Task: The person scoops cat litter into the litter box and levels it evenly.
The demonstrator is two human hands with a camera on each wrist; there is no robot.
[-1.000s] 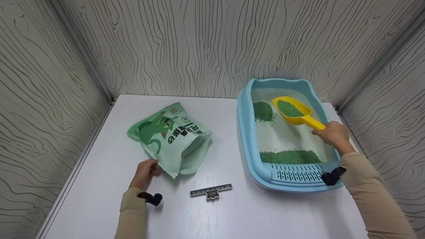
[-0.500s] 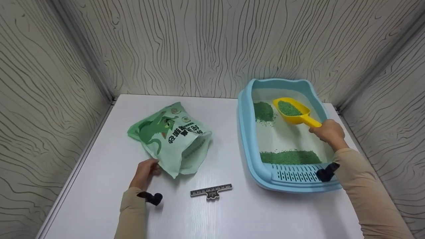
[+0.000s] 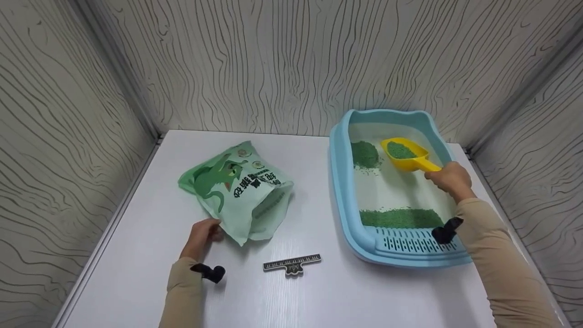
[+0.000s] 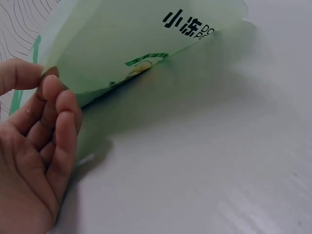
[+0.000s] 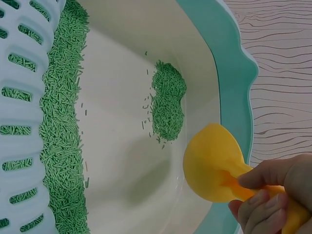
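Note:
My right hand point(image 3: 451, 180) grips the handle of a yellow scoop point(image 3: 407, 155), which carries green pellets point(image 3: 400, 150) above the blue litter box point(image 3: 341, 182). From the right wrist view the scoop's rounded underside point(image 5: 209, 163) shows, with my fingers wrapped round the handle. My left hand point(image 3: 204, 233) pinches the edge of a light green cat litter bag point(image 3: 237, 191) between thumb and fingertips. The bag lies on the table, its mouth gaping toward the near right. In the left wrist view the pinched edge point(image 4: 53, 68) is lifted a little off the table.
Inside the box are a pellet pile point(image 3: 364, 154) at the far left and a pellet strip point(image 3: 401, 217) beside the slotted grate point(image 3: 405, 241). A dark ruler-like clip point(image 3: 293, 265) lies on the white table point(image 3: 319, 300). Patterned wall panels point(image 3: 250, 68) enclose the back and sides.
The right hand has shifted slightly left and away from me, and the scoop's bowl has tilted a little while still holding pellets. The left hand keeps its pinch on the bag.

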